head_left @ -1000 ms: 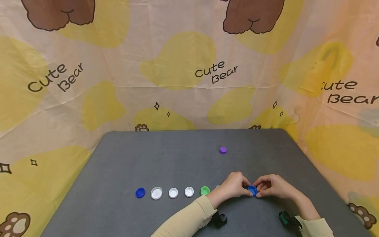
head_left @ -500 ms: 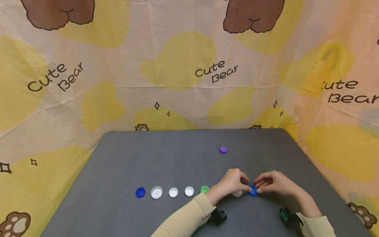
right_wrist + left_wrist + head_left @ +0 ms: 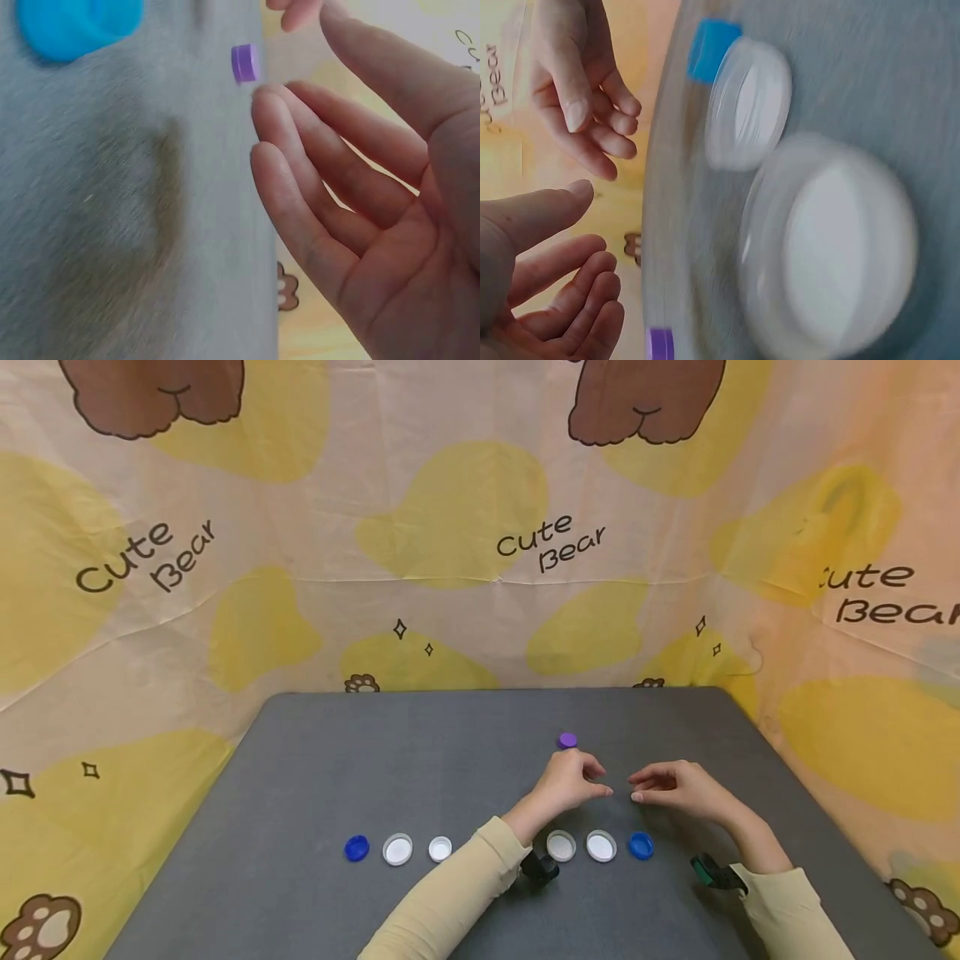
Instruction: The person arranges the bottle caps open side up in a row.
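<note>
My left hand [image 3: 567,781] is above the table with its fingers relaxed and nothing in them. It is nearest to a purple cap [image 3: 567,741], which sits just beyond the knuckles. Facing it from the right, my right hand [image 3: 678,789] also holds nothing, its fingers loosely bent. Closer to me lies a light-blue bottle cap [image 3: 641,846], hollow side up. Left of that cap are a white cap [image 3: 602,846] and a translucent-rimmed cap [image 3: 561,846]. In the right wrist view the purple cap [image 3: 244,63] stands beyond the fingertips.
The row continues at left with a dark-blue cap [image 3: 357,848], a large white cap [image 3: 397,849] and a smaller white cap [image 3: 440,849]. My left sleeve [image 3: 457,893] hides part of the row. A patterned cloth [image 3: 450,527] hangs behind the grey table [image 3: 300,760].
Both hands have let go of the light-blue cap and moved away from me, the left toward the purple cap. The light-blue cap stays at the right end of the row.
</note>
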`<act>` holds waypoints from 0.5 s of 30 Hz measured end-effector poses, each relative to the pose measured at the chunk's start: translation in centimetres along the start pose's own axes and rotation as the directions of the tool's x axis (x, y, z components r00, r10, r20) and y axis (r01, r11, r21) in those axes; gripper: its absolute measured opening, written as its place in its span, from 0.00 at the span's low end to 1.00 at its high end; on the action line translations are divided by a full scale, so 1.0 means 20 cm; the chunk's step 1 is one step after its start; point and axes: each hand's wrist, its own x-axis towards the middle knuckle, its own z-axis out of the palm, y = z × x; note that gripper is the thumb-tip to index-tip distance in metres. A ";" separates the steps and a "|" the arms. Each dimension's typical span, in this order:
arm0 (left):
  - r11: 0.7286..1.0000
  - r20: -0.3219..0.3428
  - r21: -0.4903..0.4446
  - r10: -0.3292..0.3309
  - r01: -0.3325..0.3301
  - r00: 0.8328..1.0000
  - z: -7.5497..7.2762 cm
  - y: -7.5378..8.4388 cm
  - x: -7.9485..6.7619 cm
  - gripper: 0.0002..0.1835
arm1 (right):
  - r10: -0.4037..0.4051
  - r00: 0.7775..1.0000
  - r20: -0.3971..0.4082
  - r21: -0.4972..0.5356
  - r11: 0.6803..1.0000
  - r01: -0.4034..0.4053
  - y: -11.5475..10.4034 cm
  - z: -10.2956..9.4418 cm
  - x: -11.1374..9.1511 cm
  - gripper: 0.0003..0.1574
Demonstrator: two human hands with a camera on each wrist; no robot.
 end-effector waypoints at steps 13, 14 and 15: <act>0.995 -0.066 0.007 -0.095 0.095 0.993 -0.14 -0.14 0.14 0.14 | 0.000 0.999 -0.051 -0.021 1.000 -0.001 -0.05 0.02 0.26 0.27; 0.996 -0.073 0.012 -0.093 0.094 0.993 -0.15 -0.16 0.15 0.14 | -0.002 0.998 -0.057 -0.023 1.000 0.000 -0.05 0.02 0.28 0.27; 0.995 -0.079 0.018 -0.094 0.096 0.992 -0.15 -0.17 0.16 0.13 | -0.005 0.998 -0.062 -0.024 1.000 0.003 -0.05 0.03 0.30 0.27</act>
